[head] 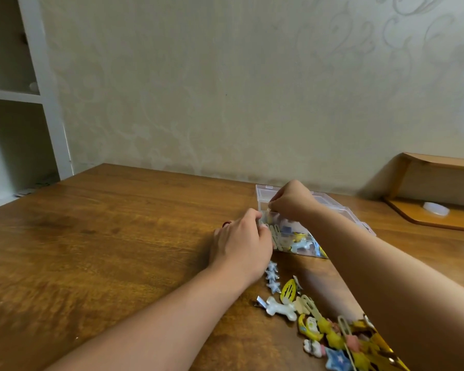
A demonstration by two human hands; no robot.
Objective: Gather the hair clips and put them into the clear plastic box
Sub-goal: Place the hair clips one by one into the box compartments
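Seen on a brown wooden table, near its far edge by the patterned wall: a clear plastic box, lid swung open behind it, already holding several hair clips in yellow, blue and white. Seen at the box's left front corner: the left hand, fingers curled against the box wall, apparently steadying it, though the fingertips were hidden behind the hand. Seen over the box's open top: the right hand, fingers bunched together and pinching something small and pale at the rim, too small to identify for certain. Left on the table nearer than the box, between the two forearms: a loose pile of hair clips, yellow, pink and blue among them, partly covered by the right forearm. Lying between that pile and the box: a clip with a row of blue stars, a white bone-shaped clip and a yellow oval clip. Well to the right of the box: a low wooden shelf with a white round object on it. Far to the left of the box: a white shelving unit.
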